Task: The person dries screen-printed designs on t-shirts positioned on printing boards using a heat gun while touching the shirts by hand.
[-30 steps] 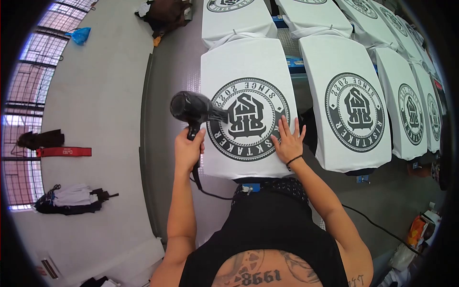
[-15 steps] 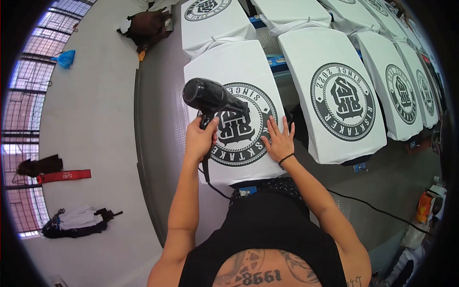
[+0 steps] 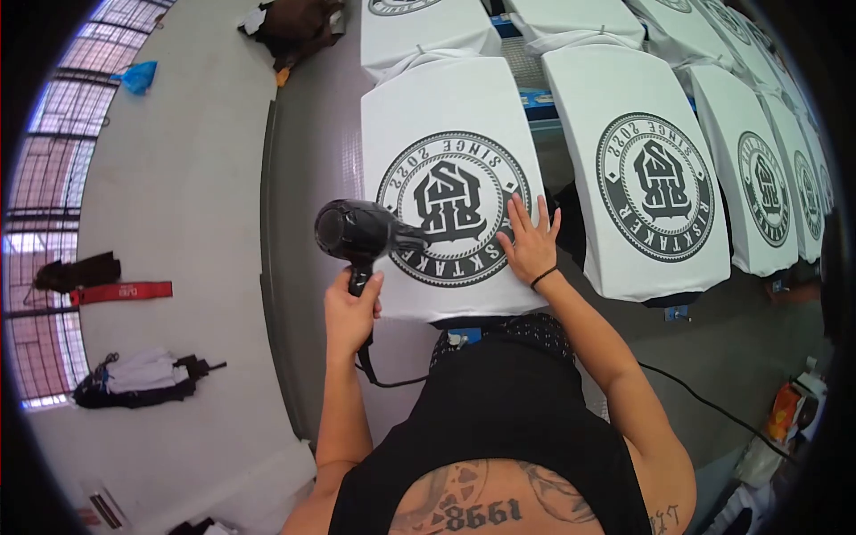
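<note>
Grey floor here, white shirts stretched over boards. Left hand (image 3: 352, 308)'s wrapped round the handle of a black hair dryer (image 3: 357, 230), nozzle over the near shirt (image 3: 450, 98)'s round print (image 3: 453, 207). Right hand (image 3: 531, 242)'s got nothing gripped, just fingers spread on the print's edge. Another printed shirt (image 3: 624, 80) sits beside it, more beyond.

Dark-edged boards (image 3: 679, 300) carry white shirts (image 3: 446, 94), spread flat with round black emblems (image 3: 453, 209) facing up.

Hair dryer (image 3: 364, 230) drawn nearer the torso (image 3: 481, 401), central monogram (image 3: 452, 203) uncovered
</note>
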`<state>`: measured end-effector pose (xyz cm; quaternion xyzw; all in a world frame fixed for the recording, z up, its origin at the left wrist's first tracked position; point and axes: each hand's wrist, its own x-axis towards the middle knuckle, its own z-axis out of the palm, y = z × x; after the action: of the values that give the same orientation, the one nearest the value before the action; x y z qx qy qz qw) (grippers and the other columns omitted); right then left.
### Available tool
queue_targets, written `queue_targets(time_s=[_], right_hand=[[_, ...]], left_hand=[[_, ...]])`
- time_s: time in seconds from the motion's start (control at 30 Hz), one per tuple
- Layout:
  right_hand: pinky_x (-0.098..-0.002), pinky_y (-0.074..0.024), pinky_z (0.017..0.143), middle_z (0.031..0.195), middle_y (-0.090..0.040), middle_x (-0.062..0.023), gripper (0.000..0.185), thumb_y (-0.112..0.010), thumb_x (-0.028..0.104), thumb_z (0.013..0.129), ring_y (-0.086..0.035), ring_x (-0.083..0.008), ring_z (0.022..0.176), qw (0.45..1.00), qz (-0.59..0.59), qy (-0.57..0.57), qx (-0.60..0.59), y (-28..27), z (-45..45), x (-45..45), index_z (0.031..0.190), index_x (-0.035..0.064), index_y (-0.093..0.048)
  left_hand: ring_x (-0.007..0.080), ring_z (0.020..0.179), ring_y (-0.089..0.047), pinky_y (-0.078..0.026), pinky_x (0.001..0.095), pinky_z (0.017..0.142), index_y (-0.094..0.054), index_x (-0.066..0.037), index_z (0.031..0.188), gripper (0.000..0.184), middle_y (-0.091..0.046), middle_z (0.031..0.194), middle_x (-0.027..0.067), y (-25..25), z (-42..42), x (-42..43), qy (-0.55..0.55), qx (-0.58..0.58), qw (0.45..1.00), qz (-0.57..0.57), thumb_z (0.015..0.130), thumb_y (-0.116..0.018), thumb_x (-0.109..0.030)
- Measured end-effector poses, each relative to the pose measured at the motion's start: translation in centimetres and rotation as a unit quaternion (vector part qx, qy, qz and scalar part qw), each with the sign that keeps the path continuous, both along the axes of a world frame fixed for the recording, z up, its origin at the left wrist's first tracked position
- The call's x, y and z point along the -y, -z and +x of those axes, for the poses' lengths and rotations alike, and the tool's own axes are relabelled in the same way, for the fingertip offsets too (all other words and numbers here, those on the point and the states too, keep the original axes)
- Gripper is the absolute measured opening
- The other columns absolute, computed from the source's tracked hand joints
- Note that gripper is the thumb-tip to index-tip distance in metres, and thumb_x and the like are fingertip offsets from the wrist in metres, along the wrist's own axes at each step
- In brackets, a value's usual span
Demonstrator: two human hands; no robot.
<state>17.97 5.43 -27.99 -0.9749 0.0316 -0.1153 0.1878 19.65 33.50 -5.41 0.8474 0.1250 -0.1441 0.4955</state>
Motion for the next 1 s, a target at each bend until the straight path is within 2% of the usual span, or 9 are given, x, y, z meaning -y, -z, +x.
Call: queue_targets(time_s=[0.03,0.1,0.23,0.37,0.5,0.6,0.73,0.9,1.0], right_hand=[[-0.0699,-0.0057,0.117,0.164,-0.033,-0.0027,0.067,-0.052,0.049,0.1,-0.018,-0.043,0.151,1.0,-0.013,0.0,-0.006,-0.1,0.2,0.0,0.152,0.007,-0.044],[-0.0706,-0.0048,0.117,0.165,-0.031,-0.0027,0.069,-0.05,0.051,0.1,-0.015,-0.0432,0.152,0.999,-0.023,-0.013,-0.034,0.5,0.1,-0.2,0.152,0.0063,-0.044],[-0.0703,-0.0034,0.117,0.165,-0.03,-0.0026,0.071,-0.05,0.053,0.1,-0.014,-0.043,0.153,0.998,-0.025,-0.03,-0.038,0.6,-0.4,0.0,0.152,0.0062,-0.044],[-0.0695,-0.0041,0.118,0.163,-0.035,-0.0033,0.066,-0.049,0.05,0.101,-0.016,-0.043,0.152,0.999,-0.022,-0.035,-0.026,0.1,-1.1,0.2,0.15,0.006,-0.048],[-0.0681,-0.0093,0.117,0.158,-0.044,-0.0044,0.058,-0.054,0.041,0.101,-0.025,-0.043,0.148,0.999,0.017,-0.013,0.026,-0.3,-2.0,0.6,0.146,0.0059,-0.051],[-0.0662,-0.013,0.117,0.156,-0.046,-0.0048,0.054,-0.057,0.034,0.1,-0.031,-0.0424,0.145,0.996,0.059,0.044,0.048,-0.6,-3.2,1.1,0.145,0.0057,-0.052],[-0.0626,-0.0138,0.119,0.156,-0.046,-0.0061,0.052,-0.057,0.029,0.099,-0.032,-0.0408,0.144,0.99,0.085,0.085,0.071,-0.5,-5.2,1.7,0.145,0.0051,-0.052],[-0.0597,-0.0124,0.12,0.156,-0.046,-0.0057,0.051,-0.059,0.026,0.097,-0.032,-0.0387,0.144,0.985,0.092,0.12,0.087,-0.7,-6.7,1.6,0.143,0.004,-0.053],[-0.06,-0.015,0.119,0.156,-0.046,-0.0054,0.051,-0.06,0.027,0.096,-0.033,-0.0385,0.142,0.984,0.096,0.112,0.094,-0.8,-6.7,1.1,0.141,0.0041,-0.055]], left_hand=[[0.0095,0.051,-0.056,-0.045,0.0262,0.049,-0.063,0.0,0.095,0.024,-0.058,0.062,0.001,0.0,-0.3,-0.6,-0.015,0.03,0.998,0.058,0.094,-0.073,-0.022],[0.009,0.05,-0.054,-0.045,0.0263,0.048,-0.063,0.0,0.097,0.024,-0.058,0.06,0.001,0.3,-1.1,-2.3,-0.037,0.046,0.996,0.061,0.094,-0.072,-0.022],[0.009,0.051,-0.055,-0.045,0.0255,0.049,-0.063,0.0,0.097,0.023,-0.058,0.062,0.0011,-0.6,-3.4,-3.3,-0.043,0.011,0.999,0.024,0.094,-0.072,-0.021],[0.0081,0.055,-0.056,-0.046,0.025,0.05,-0.063,0.0,0.096,0.022,-0.06,0.068,0.0012,-0.7,-5.4,-1.3,-0.034,-0.043,0.998,-0.017,0.094,-0.073,-0.019],[0.0075,0.056,-0.056,-0.047,0.025,0.05,-0.064,0.001,0.104,0.027,-0.059,0.069,0.001,-0.5,-5.5,1.4,0.033,-0.051,0.997,-0.049,0.094,-0.074,-0.021],[0.0071,0.055,-0.056,-0.047,0.0246,0.051,-0.062,0.004,0.124,0.044,-0.06,0.067,0.0006,-0.3,-4.3,3.5,0.102,-0.071,0.991,-0.044,0.094,-0.074,-0.025],[0.0071,0.054,-0.055,-0.047,0.0249,0.05,-0.061,0.004,0.13,0.048,-0.06,0.066,0.0008,0.1,-2.0,6.6,0.159,-0.021,0.987,-0.022,0.093,-0.074,-0.025],[0.008,0.052,-0.055,-0.046,0.0252,0.049,-0.059,0.009,0.128,0.051,-0.061,0.067,0.0016,1.3,2.5,10.5,0.218,-0.045,0.973,-0.063,0.093,-0.074,-0.026],[0.0093,0.052,-0.059,-0.047,0.0261,0.049,-0.063,0.006,0.12,0.046,-0.061,0.062,0.0024,2.9,5.0,12.7,0.248,0.012,0.968,-0.031,0.093,-0.073,-0.029]])
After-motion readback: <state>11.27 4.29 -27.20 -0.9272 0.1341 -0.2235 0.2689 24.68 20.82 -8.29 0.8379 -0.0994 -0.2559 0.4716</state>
